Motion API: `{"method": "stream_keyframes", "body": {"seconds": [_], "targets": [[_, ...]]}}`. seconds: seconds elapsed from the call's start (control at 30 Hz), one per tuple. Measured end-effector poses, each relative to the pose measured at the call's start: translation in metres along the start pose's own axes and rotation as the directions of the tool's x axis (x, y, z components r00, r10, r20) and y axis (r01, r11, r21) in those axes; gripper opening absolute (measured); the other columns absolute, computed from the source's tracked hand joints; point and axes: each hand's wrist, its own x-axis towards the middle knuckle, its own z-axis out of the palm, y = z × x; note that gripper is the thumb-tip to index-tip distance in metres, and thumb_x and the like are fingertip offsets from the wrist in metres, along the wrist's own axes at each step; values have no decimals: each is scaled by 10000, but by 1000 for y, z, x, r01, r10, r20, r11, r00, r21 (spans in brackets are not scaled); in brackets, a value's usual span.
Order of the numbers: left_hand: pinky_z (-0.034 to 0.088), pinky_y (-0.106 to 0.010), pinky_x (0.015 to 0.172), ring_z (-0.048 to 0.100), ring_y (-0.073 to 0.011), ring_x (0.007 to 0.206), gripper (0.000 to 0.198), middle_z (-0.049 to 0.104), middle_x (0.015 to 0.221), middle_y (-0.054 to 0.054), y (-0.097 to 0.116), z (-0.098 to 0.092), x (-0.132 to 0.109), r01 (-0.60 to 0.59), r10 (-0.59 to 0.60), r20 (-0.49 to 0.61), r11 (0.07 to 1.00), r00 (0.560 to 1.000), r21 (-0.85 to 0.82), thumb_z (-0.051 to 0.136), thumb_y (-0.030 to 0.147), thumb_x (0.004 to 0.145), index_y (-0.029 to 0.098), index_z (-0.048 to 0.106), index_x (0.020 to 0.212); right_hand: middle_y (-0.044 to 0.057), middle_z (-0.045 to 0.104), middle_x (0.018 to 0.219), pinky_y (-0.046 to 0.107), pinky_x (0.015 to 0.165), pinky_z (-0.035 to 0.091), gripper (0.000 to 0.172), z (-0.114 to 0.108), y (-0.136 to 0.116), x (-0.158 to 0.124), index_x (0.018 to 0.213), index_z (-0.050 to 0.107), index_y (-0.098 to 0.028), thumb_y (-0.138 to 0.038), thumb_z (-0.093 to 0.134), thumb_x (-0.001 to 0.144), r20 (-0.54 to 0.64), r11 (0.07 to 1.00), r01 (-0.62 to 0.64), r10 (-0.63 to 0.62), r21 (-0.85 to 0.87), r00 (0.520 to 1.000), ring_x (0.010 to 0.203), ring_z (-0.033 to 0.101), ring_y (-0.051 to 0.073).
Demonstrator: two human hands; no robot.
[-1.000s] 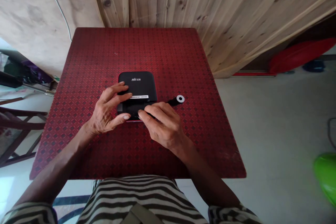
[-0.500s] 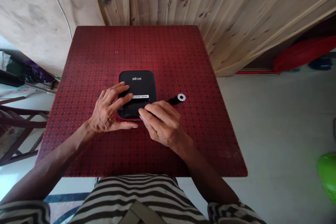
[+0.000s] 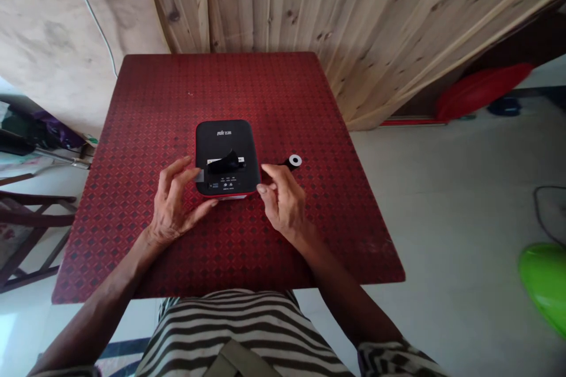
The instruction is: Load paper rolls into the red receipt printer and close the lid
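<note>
A flat black device with rounded corners, a red edge and a white logo lies on the table. A black flap stands raised across its middle, over part of a white label strip. Printed marks show on the panel below the flap. My left hand is at the device's left side, fingers spread, with fingertips near its edge. At the lower right corner is my right hand, thumb and fingers apart, holding nothing I can see. Just beyond it lies a small black roll with a white ring end, partly hidden by the fingers.
The red patterned table stands against a wooden plank wall. A dark wooden chair is to the left. On the floor at the right are a green object and a red one.
The flap on the device has been lifted open, uncovering the printed panel. Both hands have drawn back from its top to its sides. The view has shifted slightly.
</note>
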Motion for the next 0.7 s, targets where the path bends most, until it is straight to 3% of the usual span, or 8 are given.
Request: {"method": "stream_keyframes", "body": {"seconds": [0.1, 0.23, 0.4, 0.7], "targets": [[642, -456, 1080, 677, -280, 1305, 641, 628, 1454, -119, -1, 0, -7, -26, 26, 15, 999, 1000, 27, 780, 405, 950, 312, 488, 1512, 133, 722, 1114, 416, 811, 640, 494, 12, 11, -4, 1383, 565, -186, -568, 419, 1106, 36, 999, 46, -47, 30, 998, 946, 729, 258], [665, -441, 1054, 699, -276, 1282, 659, 639, 1445, -118, -5, 2, -6, -66, 66, 0, 997, 998, 49, 797, 402, 936, 311, 484, 1509, 157, 712, 1169, 468, 889, 649, 643, 14, 14, -6, 1471, 509, -173, -667, 478, 1060, 69, 996, 88, -88, -1, 994, 1038, 725, 291], [661, -420, 1055, 694, -269, 1289, 701, 637, 1445, -130, -6, 3, -4, -85, 85, -19, 996, 996, 19, 837, 376, 908, 283, 497, 1515, 147, 734, 1126, 407, 783, 660, 742, 13, 12, -10, 1533, 465, -145, -633, 639, 1002, 88, 993, 102, -97, -53, 991, 880, 731, 245], [682, -418, 998, 721, -251, 1204, 681, 645, 1426, -111, -5, 2, -2, -82, 83, -32, 996, 996, 30, 836, 392, 909, 313, 509, 1502, 123, 811, 1070, 344, 759, 655, 724, 15, 10, -8, 1499, 519, -123, -666, 589, 1025, 72, 987, 96, -87, -130, 994, 711, 739, 189]]}}
